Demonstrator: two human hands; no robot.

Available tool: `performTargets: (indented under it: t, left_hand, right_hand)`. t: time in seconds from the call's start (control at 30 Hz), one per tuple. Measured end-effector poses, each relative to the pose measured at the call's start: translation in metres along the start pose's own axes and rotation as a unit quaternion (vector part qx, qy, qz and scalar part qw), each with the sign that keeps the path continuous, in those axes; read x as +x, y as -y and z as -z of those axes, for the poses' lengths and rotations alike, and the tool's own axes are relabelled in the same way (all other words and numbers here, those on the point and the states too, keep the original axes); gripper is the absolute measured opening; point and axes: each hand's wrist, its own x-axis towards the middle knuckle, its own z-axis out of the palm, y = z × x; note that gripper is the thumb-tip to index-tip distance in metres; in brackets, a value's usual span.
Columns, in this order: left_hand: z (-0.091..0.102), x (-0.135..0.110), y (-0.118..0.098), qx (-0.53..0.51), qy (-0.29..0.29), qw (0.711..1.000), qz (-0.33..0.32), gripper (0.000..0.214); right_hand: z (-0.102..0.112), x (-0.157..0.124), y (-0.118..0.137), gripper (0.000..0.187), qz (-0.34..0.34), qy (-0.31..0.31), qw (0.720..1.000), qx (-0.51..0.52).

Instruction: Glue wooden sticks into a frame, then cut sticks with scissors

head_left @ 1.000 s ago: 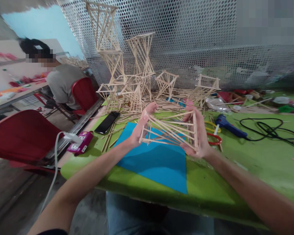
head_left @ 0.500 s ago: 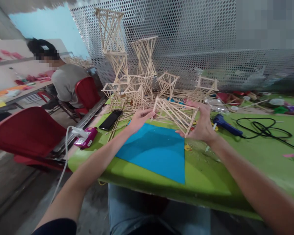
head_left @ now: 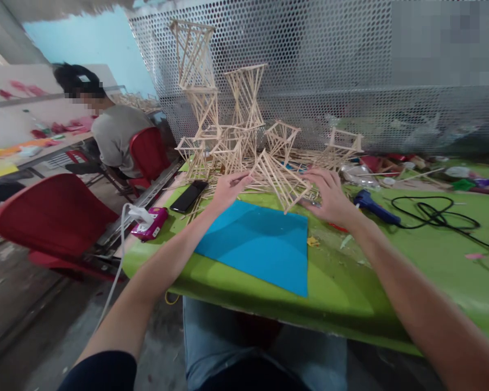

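Note:
Between my two hands is a twisted frame of thin wooden sticks (head_left: 277, 183), tilted, over a blue sheet (head_left: 255, 247). My left hand (head_left: 229, 190) pinches the frame's left side between thumb and fingertips. On the right side, my right hand (head_left: 328, 194) has its fingers and thumb around the frame's end, and the exact contact at the fingertips is hard to make out. Behind the frame lie many loose wooden sticks (head_left: 301, 158). A blue glue gun (head_left: 377, 208) with a black cord lies to the right of my right hand.
Taller stick towers (head_left: 198, 89) stand at the back against a perforated metal panel (head_left: 330, 60). A phone (head_left: 189, 196) and a purple power strip (head_left: 150, 222) lie on the left of the green table (head_left: 350, 304). Further left are a red chair (head_left: 57, 217) and a seated person (head_left: 120, 133).
The stick frame has turned between my hands, its lower corner shifting left and up. My right hand has rotated, with its fingers now more on top. The whole view has shifted slightly.

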Motion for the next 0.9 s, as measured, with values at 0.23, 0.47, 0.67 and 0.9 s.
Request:
performTargets:
  t: [0.23,0.47,0.67,0.9]
  left_hand:
    - [-0.008,-0.003,-0.015,0.152,-0.011,0.984,-0.087,0.044]
    - [-0.022,-0.011,-0.029,0.031,-0.035,0.993,-0.112,0.056]
    - [-0.028,-0.010,-0.001,0.040,-0.018,0.999,-0.025,0.057]
    - [-0.039,-0.017,0.003,0.023,0.130,0.991,-0.021,0.049]
  right_hand:
    - [-0.013,0.005,0.008,0.032,-0.044,0.069,0.994,0.074]
    - [-0.023,0.007,0.019,0.043,-0.271,-0.061,0.947,0.163]
    - [-0.036,0.010,0.002,0.050,-0.329,-0.186,0.878,0.294]
    - [-0.049,0.016,0.023,0.052,-0.339,-0.200,0.785,0.479]
